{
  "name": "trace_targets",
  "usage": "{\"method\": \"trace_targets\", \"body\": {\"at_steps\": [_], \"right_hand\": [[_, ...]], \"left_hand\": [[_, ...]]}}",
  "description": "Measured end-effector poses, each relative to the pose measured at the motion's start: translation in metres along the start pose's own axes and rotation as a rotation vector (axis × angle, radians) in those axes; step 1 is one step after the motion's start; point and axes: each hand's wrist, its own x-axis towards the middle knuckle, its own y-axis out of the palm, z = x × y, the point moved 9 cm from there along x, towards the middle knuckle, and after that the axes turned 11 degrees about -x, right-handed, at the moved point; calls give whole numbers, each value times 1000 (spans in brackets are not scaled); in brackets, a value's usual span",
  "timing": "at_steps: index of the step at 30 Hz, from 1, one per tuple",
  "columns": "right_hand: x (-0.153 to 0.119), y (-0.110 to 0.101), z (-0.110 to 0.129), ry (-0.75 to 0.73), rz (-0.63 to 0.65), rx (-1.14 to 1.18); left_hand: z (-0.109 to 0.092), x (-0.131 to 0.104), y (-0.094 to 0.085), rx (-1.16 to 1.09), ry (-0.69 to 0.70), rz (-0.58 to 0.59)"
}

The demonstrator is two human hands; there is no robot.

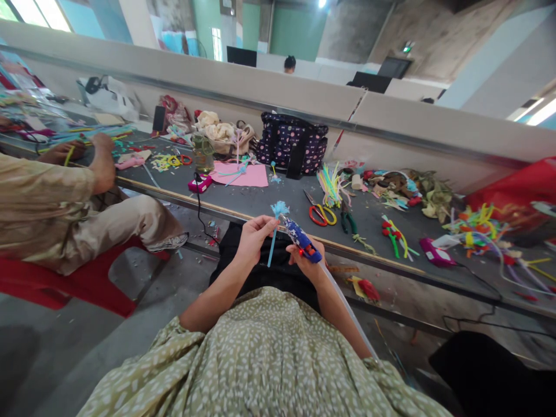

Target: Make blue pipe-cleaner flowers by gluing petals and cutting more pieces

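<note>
My left hand (256,234) pinches a light-blue flower on a straight blue stem (272,246), its frilly head (279,209) pointing up. My right hand (306,260) is wrapped round a blue hot glue gun (300,238) with a red light glowing on its side. The gun's nozzle is close to the flower head; whether it touches I cannot tell. A long translucent glue stick (347,304) runs out of the gun's back end toward my right forearm. Both hands are in front of the table's front edge, above my lap.
On the dark table (278,200) lie scissors (322,213), green-handled pliers (346,218), pipe cleaners (332,184) and a pink sheet (256,175). A patterned bag (292,142) stands behind. Magenta boxes (435,252) have black cords. A co-worker (47,200) sits at the left on a red stool (102,281).
</note>
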Motion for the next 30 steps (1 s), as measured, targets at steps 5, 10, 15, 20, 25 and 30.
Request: {"method": "trace_targets", "body": {"at_steps": [5, 10, 15, 20, 25, 30], "right_hand": [[-1, 1, -4, -3, 3, -12], [-1, 3, -5, 0, 14, -12], [-1, 3, -5, 14, 24, -5], [0, 3, -7, 17, 35, -13], [5, 7, -19, 18, 77, -61], [20, -5, -48, 78, -23, -77]], "left_hand": [[1, 0, 0, -10, -13, 0], [1, -1, 0, -14, -24, -10], [-2, -1, 1, 14, 18, 4], [-5, 0, -1, 55, 67, -8], [-9, 2, -8, 48, 81, -62], [-11, 3, -14, 23, 80, -88]]}}
